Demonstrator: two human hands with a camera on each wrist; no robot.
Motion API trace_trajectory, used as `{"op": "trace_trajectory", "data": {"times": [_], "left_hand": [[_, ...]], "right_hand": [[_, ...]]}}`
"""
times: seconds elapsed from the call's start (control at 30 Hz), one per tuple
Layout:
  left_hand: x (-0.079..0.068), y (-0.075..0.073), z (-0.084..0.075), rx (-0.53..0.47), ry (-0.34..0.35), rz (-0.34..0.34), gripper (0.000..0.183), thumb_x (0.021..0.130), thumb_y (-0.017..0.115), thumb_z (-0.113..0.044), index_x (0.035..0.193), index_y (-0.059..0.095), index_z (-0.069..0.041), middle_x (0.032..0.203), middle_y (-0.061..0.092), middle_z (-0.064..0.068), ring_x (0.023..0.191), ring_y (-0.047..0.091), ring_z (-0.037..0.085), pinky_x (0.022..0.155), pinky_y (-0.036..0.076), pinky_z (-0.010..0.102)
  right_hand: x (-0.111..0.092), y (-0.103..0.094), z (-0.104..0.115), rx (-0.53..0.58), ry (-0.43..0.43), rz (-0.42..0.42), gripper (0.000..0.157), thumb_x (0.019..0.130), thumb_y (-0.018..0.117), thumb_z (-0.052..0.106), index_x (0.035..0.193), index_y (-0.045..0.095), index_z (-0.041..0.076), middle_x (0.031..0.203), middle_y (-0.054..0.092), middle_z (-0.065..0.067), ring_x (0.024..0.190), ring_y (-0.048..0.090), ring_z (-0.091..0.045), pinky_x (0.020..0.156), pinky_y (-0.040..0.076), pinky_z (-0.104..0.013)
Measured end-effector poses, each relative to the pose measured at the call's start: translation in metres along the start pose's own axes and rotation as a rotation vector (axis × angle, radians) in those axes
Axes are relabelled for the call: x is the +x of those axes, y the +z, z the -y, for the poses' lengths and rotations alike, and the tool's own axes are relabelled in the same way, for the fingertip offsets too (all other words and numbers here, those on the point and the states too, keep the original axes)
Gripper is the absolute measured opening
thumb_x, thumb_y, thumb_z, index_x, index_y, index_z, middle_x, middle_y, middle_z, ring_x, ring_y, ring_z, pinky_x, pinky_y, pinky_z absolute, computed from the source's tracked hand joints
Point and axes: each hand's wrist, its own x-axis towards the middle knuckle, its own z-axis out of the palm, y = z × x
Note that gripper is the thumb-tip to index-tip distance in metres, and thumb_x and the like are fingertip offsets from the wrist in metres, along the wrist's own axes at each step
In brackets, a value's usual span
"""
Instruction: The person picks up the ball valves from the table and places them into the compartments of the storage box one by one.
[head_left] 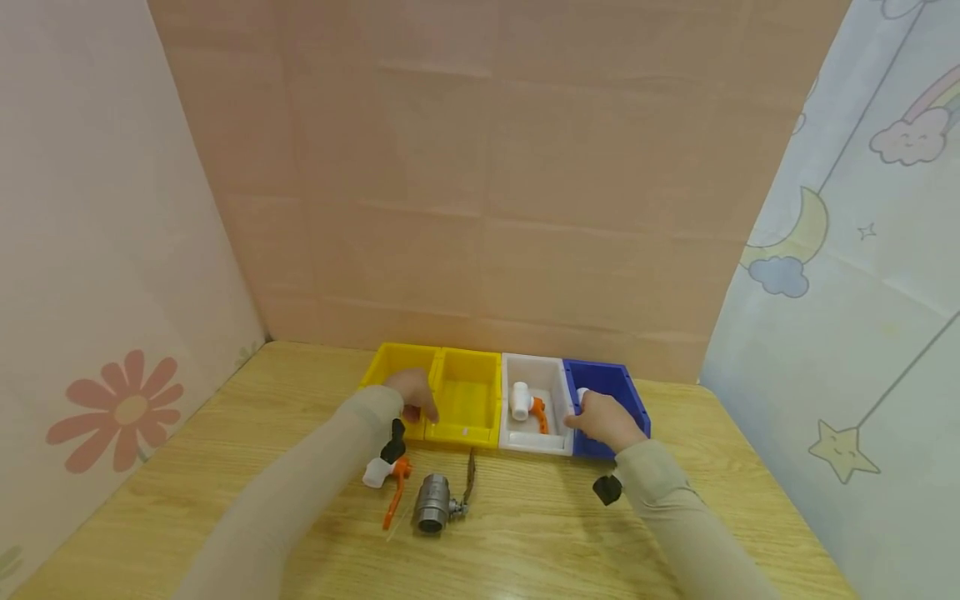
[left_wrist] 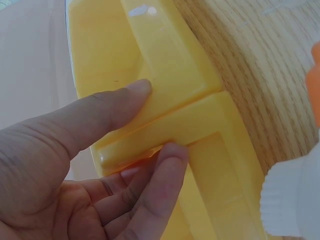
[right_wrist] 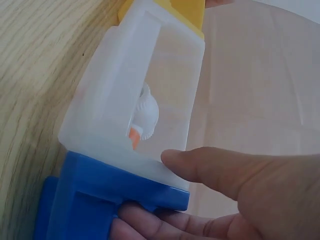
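Four-in-a-row bins stand along the back: a left yellow bin (head_left: 397, 358), a right yellow bin (head_left: 468, 396), a white bin (head_left: 532, 361) and a blue bin (head_left: 618, 383). My left hand (head_left: 411, 390) pinches the adjoining walls of both yellow bins, thumb in the right one, fingers in the left. With its thumb over the white bin's side and fingers inside the blue bin, my right hand (head_left: 609, 421) grips their shared walls. A white plastic valve with an orange handle (head_left: 521, 402) lies in the white bin. Something white (head_left: 582, 392) shows in the blue bin, mostly hidden by the right hand.
In front of the bins, a second white valve with an orange handle (head_left: 378, 472) lies on the wooden table (head_left: 540, 525) near the left forearm. Beside it rests a metal ball valve (head_left: 432, 502) with a lever. A brown-covered wall (head_left: 480, 208) rises behind.
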Motion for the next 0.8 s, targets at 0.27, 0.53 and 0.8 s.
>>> {"op": "trace_trajectory", "data": {"times": [0.27, 0.53, 0.8], "left_hand": [[0.005, 0.000, 0.003, 0.008, 0.004, -0.002, 0.014, 0.072, 0.079, -0.014, 0.074, 0.069, -0.005, 0.062, 0.059, 0.010, 0.049, 0.046, 0.018, 0.054, 0.050, 0.031], [0.010, 0.004, 0.007, 0.041, 0.001, -0.011, 0.017, 0.072, 0.079, -0.019, 0.074, 0.068, -0.006, 0.062, 0.060, 0.009, 0.049, 0.049, 0.017, 0.058, 0.052, 0.033], [0.004, -0.005, 0.000, 0.099, 0.017, -0.014, 0.020, 0.076, 0.076, -0.021, 0.080, 0.065, -0.004, 0.067, 0.062, 0.010, 0.053, 0.053, 0.017, 0.057, 0.051, 0.030]], "right_hand": [[0.003, 0.000, 0.002, -0.005, -0.002, 0.012, 0.026, 0.082, 0.069, 0.026, 0.082, 0.053, 0.005, 0.068, 0.055, -0.005, 0.059, 0.052, -0.018, 0.050, 0.040, -0.028], [0.003, 0.002, 0.001, 0.005, 0.024, 0.052, 0.027, 0.084, 0.068, 0.027, 0.089, 0.053, 0.004, 0.071, 0.055, -0.006, 0.061, 0.053, -0.019, 0.051, 0.042, -0.028], [0.000, 0.000, 0.002, 0.010, 0.015, 0.053, 0.028, 0.084, 0.067, 0.026, 0.091, 0.053, 0.003, 0.070, 0.055, -0.006, 0.061, 0.052, -0.019, 0.050, 0.040, -0.028]]}}
